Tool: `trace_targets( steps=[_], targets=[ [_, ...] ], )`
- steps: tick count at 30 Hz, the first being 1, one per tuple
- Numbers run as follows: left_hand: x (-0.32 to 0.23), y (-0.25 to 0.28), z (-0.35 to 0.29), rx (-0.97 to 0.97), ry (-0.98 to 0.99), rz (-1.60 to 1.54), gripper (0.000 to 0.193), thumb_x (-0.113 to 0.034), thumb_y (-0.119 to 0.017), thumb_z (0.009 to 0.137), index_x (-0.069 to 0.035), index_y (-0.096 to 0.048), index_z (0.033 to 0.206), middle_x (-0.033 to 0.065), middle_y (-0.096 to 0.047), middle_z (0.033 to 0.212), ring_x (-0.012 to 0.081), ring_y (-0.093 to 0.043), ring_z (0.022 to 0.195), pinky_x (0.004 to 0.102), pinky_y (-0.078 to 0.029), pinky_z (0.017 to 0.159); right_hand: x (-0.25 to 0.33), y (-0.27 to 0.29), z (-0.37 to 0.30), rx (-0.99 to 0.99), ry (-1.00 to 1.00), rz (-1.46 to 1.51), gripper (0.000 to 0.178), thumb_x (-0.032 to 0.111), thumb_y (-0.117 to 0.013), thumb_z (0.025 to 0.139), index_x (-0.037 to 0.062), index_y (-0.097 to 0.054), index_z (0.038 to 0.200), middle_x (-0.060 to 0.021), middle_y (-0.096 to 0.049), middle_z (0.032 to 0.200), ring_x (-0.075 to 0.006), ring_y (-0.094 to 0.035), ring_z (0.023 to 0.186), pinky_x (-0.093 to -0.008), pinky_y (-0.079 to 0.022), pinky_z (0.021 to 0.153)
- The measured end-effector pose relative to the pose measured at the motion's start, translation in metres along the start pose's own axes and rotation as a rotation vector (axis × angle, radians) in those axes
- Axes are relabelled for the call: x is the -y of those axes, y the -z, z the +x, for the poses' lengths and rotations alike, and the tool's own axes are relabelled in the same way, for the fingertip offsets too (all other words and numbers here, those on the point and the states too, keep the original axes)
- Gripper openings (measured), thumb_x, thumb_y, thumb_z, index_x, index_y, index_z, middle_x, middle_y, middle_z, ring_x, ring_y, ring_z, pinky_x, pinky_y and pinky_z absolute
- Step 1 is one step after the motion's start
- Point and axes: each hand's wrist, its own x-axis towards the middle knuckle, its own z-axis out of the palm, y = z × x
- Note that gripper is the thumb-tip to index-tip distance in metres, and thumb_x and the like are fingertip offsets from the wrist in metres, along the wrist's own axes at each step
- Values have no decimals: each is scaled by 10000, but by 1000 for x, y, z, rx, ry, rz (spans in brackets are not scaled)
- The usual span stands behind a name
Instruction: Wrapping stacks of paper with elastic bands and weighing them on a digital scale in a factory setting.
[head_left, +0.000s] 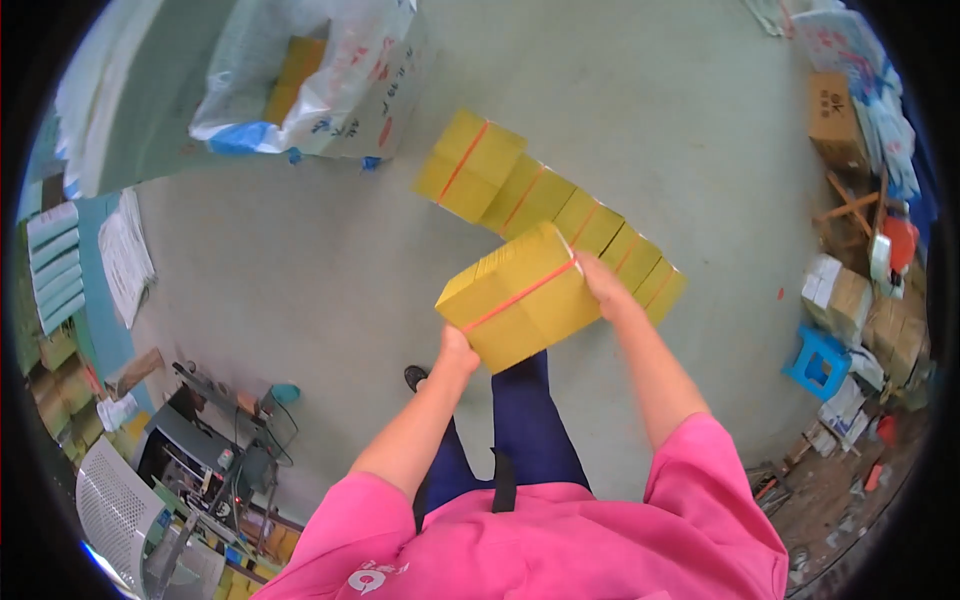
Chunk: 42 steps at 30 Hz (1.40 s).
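Observation:
Between my two hands is a thick block-shaped bundle of yellow paper (530, 315) with a red band around it, held tilted above the floor. My left hand (460, 348) grips its lower left end, and my right hand (602, 284) its right end near the band. The fingers are partly hidden behind the bundle. Just beyond, a slanting row of several similar yellow bundles (530, 195) rests on the floor, each with a red band. At the row's far left end, one bundle (470, 165) sits turned at a different angle.
A large white plastic sack (370, 85) with yellow bundles inside stands at far left. To the near left are a machine with cables (210, 450) and a perforated metal chair (118, 495). Along the right lie cardboard boxes (838, 120), a blue stool (818, 363) and scattered clutter.

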Motion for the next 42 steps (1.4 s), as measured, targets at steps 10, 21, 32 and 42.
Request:
trace_targets(
  steps=[10,21,32,42],
  targets=[
    [32,-72,174,-34,-7,-286,415,-359,-461,968,-66,-514,1257,98,-576,1247,264,-571,1112,437,-495,928,112,52,186,75,-156,-367,562,447,-419,961,42,-503,1341,-113,-503,1374,-247,-472,1239,-386,-371,1026],
    [31,-63,232,-70,-98,-370,426,-360,-453,972,-58,-489,1270,117,-530,1294,258,-532,1155,435,-460,959,103,44,255,137,-4,-370,532,438,-419,949,85,-520,1334,-116,-542,1336,-258,-492,1225,-375,-370,1027],
    [90,129,46,-326,69,135,806,-546,-476,931,-180,-86,1534,72,-63,1599,341,-226,1419,526,-238,1117,45,23,126,-495,613,-651,386,186,-494,921,11,-542,1261,-181,-586,1238,-333,-531,1178,-384,-404,988],
    [171,362,-200,-573,-31,428,594,-423,-477,946,-154,-348,1460,115,-551,1265,251,-564,1018,438,-481,819,-181,2,-97,57,265,-1208,311,195,-548,833,34,-654,1078,-218,-668,1021,-380,-623,1004,-428,-479,891]
  ],
)
